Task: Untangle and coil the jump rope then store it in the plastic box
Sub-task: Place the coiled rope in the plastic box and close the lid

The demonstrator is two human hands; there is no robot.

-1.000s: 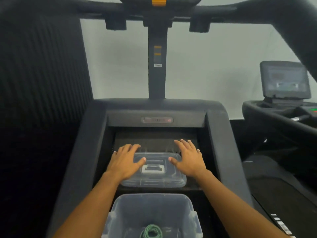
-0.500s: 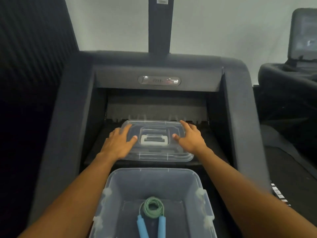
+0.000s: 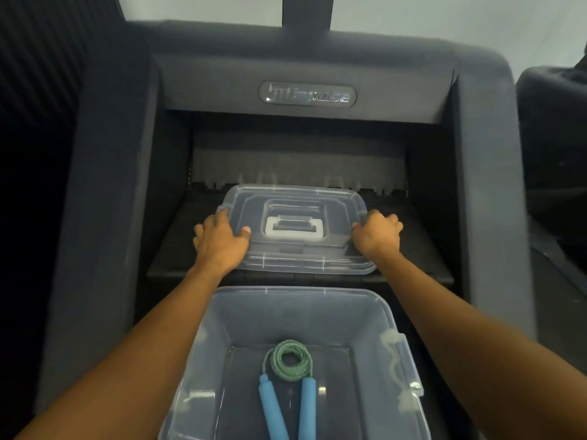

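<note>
**While both hands grip the clear lid, the coiled jump rope lies in the open plastic box**

Seen from a head-worn camera looking down, two bare forearms reach forward over dark gym equipment. A clear plastic lid [image 3: 298, 228] lies on the black step [image 3: 422, 249] of a stair-climbing machine [image 3: 104, 185], with a white rectangular handle at its middle. The left hand [image 3: 219, 241] is closed on the lid's left edge: the thumb presses on top, and the fingers curl around the corner clip. The right hand [image 3: 376, 231] is closed on the lid's right edge in the same way, its fingers wrapped around the rim near the corner. Whether the lid is lifted clear of the step or only resting on it cannot be told.

Nearer the camera, below the step, stands an open, translucent plastic box [image 3: 394, 315] with white latches on its left and right sides. Inside, on the floor of the box, lies the jump rope [image 3: 289, 360]. Its green cord is wound into a small round coil toward the far side. Its two blue handles [image 3: 273, 408] lie side by side, just apart, pointing toward the camera and running out of view at the bottom edge.

A silver nameplate [image 3: 307, 95] sits on the machine's dark grey housing above the step; its lettering is too blurred to read.
</note>
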